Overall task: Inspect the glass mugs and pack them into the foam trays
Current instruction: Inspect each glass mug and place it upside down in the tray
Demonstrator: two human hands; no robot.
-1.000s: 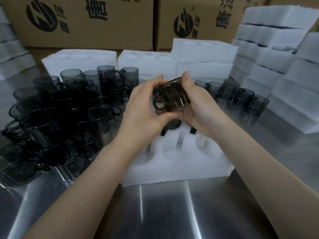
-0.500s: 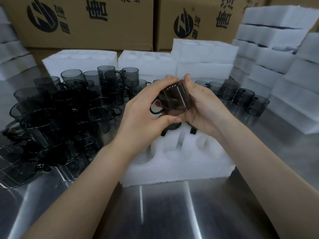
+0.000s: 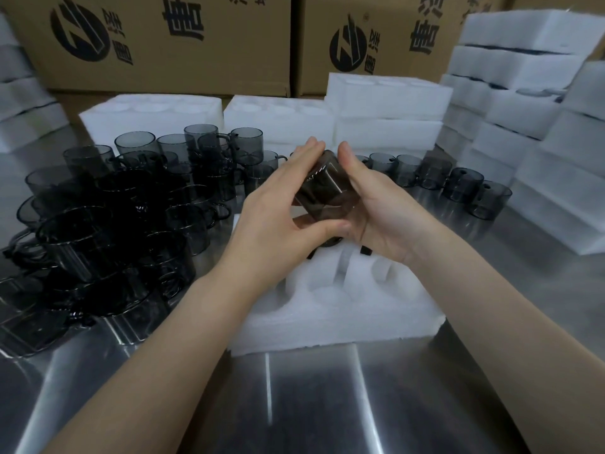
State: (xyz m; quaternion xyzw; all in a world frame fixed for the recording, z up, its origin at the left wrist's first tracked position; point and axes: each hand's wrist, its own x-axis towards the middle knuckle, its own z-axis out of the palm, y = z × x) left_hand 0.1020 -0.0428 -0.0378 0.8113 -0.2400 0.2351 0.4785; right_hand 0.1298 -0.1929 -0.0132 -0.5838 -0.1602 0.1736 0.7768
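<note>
A smoky grey glass mug [image 3: 322, 188] lies tilted on its side between both hands, above the white foam tray [image 3: 334, 309]. My left hand [image 3: 278, 208] grips it from the left, fingers over the top and thumb beneath. From the right, my right hand [image 3: 370, 204] cups the mug with its thumb on the upper edge. The handle is hidden. Dark handles of mugs seated in the tray's far pockets [image 3: 365, 250] show under my hands. The near pockets hold nothing.
Several stacked grey mugs [image 3: 108, 217] crowd the left of the steel table [image 3: 311, 404]. A row of single mugs [image 3: 458, 181] stands at the right. Foam trays [image 3: 389, 106] line the back, with taller stacks [image 3: 523, 103] at the right. Cardboard boxes [image 3: 163, 40] stand behind.
The mug has been turned between my hands, so its handle, visible on the left before, is now out of sight. Both hands stay above the tray.
</note>
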